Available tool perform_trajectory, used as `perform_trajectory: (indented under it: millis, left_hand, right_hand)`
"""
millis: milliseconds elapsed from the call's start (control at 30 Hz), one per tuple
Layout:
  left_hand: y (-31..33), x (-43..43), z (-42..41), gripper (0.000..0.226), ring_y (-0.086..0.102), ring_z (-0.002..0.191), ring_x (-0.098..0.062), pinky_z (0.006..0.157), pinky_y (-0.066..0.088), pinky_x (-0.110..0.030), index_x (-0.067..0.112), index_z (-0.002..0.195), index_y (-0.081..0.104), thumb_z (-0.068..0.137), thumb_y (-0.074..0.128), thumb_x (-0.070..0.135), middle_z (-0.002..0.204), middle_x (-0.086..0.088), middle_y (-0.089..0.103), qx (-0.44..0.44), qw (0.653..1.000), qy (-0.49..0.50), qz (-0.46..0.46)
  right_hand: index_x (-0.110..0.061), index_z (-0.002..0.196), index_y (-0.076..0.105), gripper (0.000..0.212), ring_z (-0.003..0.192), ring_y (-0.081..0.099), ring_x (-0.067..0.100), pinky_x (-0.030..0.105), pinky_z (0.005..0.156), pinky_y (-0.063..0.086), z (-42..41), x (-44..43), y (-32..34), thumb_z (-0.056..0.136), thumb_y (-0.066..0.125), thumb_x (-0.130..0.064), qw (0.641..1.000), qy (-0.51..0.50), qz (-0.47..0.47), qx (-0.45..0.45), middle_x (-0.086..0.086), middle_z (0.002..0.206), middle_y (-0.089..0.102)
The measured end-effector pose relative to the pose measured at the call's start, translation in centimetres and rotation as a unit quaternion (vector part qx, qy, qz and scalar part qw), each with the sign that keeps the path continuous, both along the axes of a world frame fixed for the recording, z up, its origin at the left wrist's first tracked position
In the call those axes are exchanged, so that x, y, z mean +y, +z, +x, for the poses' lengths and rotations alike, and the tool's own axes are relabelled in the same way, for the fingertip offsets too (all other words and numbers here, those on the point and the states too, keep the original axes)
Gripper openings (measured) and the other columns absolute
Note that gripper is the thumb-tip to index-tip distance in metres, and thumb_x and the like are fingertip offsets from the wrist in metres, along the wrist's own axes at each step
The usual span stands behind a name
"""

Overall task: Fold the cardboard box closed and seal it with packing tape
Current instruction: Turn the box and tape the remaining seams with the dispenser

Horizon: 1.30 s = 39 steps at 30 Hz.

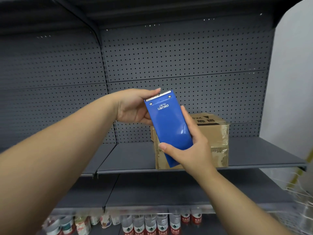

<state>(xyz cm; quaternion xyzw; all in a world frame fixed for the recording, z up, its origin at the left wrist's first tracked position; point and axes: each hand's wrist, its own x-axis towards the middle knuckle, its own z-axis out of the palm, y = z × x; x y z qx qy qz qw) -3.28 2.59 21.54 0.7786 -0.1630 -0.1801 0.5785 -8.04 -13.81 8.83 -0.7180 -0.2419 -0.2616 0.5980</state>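
Note:
Both hands hold a blue tape dispenser up in front of the shelf, its toothed metal blade pointing up and away. My left hand grips its upper end near the blade. Lower down, my right hand wraps around its lower end. Behind the dispenser a brown cardboard box stands on the grey shelf. The box looks closed, with shiny tape on its right side. The dispenser and my right hand hide the box's left part.
A grey pegboard back wall rises behind the shelf. Another shelf lies below, and under it stand several bottles with red labels. A white wire basket is at the right edge.

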Motion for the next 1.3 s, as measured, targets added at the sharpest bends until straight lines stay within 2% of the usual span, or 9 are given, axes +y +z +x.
perform_trajectory:
  millis: [200, 333, 467, 633, 767, 867, 967, 1200, 1300]
  left_hand:
    - [1.6, -2.0, -3.7, 0.026, 0.065, 0.063, -0.009, 0.059, 0.053, -0.019, 0.009, 0.086, 0.064, 0.096, 0.041, 0.015, 0.074, 0.002, 0.070, -0.042, 0.996, 0.001, 0.082]
    - [2.1, -4.1, -6.1, 0.023, 0.062, 0.054, -0.008, 0.055, 0.051, -0.018, 0.007, 0.087, 0.065, 0.096, 0.044, 0.010, 0.064, 0.001, 0.068, -0.063, 0.994, 0.010, 0.088]
    - [1.7, -6.4, -8.5, 0.023, 0.065, 0.056, -0.009, 0.050, 0.050, -0.018, 0.006, 0.093, 0.064, 0.097, 0.041, 0.006, 0.069, 0.001, 0.070, -0.050, 0.994, 0.008, 0.092]
    - [0.9, -8.3, -11.3, 0.029, 0.063, 0.049, -0.006, 0.045, 0.048, -0.015, 0.008, 0.082, 0.060, 0.097, 0.036, 0.001, 0.057, 0.005, 0.068, -0.037, 0.994, -0.006, 0.103]
    - [0.3, -8.8, -12.5, 0.021, 0.069, 0.072, -0.007, 0.063, 0.054, -0.018, 0.008, 0.091, 0.061, 0.089, 0.046, -0.006, 0.078, 0.005, 0.073, -0.014, 0.995, -0.056, 0.087]
    - [-0.1, -8.6, -12.7, 0.033, 0.067, 0.091, -0.011, 0.084, 0.054, -0.023, 0.009, 0.102, 0.061, 0.075, 0.049, -0.006, 0.096, 0.004, 0.072, -0.011, 0.994, -0.087, 0.058]
    - [0.1, -8.7, -13.3, 0.035, 0.063, 0.100, -0.014, 0.093, 0.048, -0.027, 0.008, 0.108, 0.061, 0.076, 0.050, -0.003, 0.105, 0.001, 0.069, -0.026, 0.994, -0.099, 0.047]
    - [0.4, -9.3, -14.8, 0.028, 0.065, 0.093, -0.010, 0.084, 0.053, -0.023, 0.011, 0.104, 0.061, 0.078, 0.053, 0.005, 0.102, 0.003, 0.069, -0.039, 0.994, -0.101, 0.024]
    - [0.7, -9.3, -15.6, 0.024, 0.067, 0.085, -0.011, 0.075, 0.054, -0.023, 0.013, 0.095, 0.066, 0.076, 0.052, 0.009, 0.093, 0.003, 0.071, -0.046, 0.995, -0.089, 0.020]
  right_hand:
    - [-0.078, 0.114, 0.027, 0.088, 0.113, 0.043, -0.023, 0.007, 0.093, 0.039, -3.1, -2.2, 0.7, 0.054, 0.079, -0.040, 0.999, 0.019, -0.034, -0.024, -0.056, 0.117, 0.039]
    - [-0.077, 0.116, 0.026, 0.091, 0.110, 0.042, -0.026, -0.003, 0.085, 0.035, -5.7, -4.2, 1.0, 0.053, 0.080, -0.038, 0.998, 0.010, -0.047, -0.039, -0.061, 0.110, 0.037]
    - [-0.074, 0.123, 0.025, 0.093, 0.108, 0.048, -0.020, -0.002, 0.084, 0.036, -8.5, -6.4, 1.1, 0.048, 0.076, -0.052, 0.997, -0.010, -0.059, -0.054, -0.051, 0.120, 0.041]
    - [-0.071, 0.124, 0.026, 0.091, 0.103, 0.053, -0.015, 0.000, 0.081, 0.039, -11.4, -8.3, 1.2, 0.048, 0.073, -0.053, 0.997, 0.002, -0.056, -0.052, -0.046, 0.116, 0.048]
    - [-0.062, 0.124, 0.032, 0.088, 0.106, 0.049, -0.021, 0.000, 0.084, 0.038, -13.5, -9.5, 1.5, 0.048, 0.074, -0.047, 0.998, 0.020, -0.014, -0.062, -0.054, 0.109, 0.047]
    - [-0.056, 0.123, 0.035, 0.086, 0.106, 0.050, -0.020, 0.000, 0.084, 0.038, -14.7, -10.2, 1.7, 0.047, 0.074, -0.044, 0.997, 0.024, 0.015, -0.070, -0.052, 0.109, 0.049]
    - [-0.056, 0.122, 0.037, 0.086, 0.107, 0.051, -0.017, 0.001, 0.083, 0.039, -15.7, -10.5, 2.0, 0.047, 0.075, -0.042, 0.996, 0.028, 0.023, -0.077, -0.048, 0.110, 0.052]
    - [-0.061, 0.121, 0.037, 0.086, 0.115, 0.052, -0.007, 0.010, 0.091, 0.042, -16.8, -10.9, 2.5, 0.047, 0.077, -0.043, 0.996, 0.025, 0.029, -0.084, -0.041, 0.117, 0.053]
    - [-0.059, 0.121, 0.037, 0.085, 0.110, 0.053, -0.012, 0.006, 0.086, 0.041, -17.6, -10.9, 2.3, 0.046, 0.076, -0.043, 0.996, 0.029, 0.021, -0.082, -0.044, 0.112, 0.053]
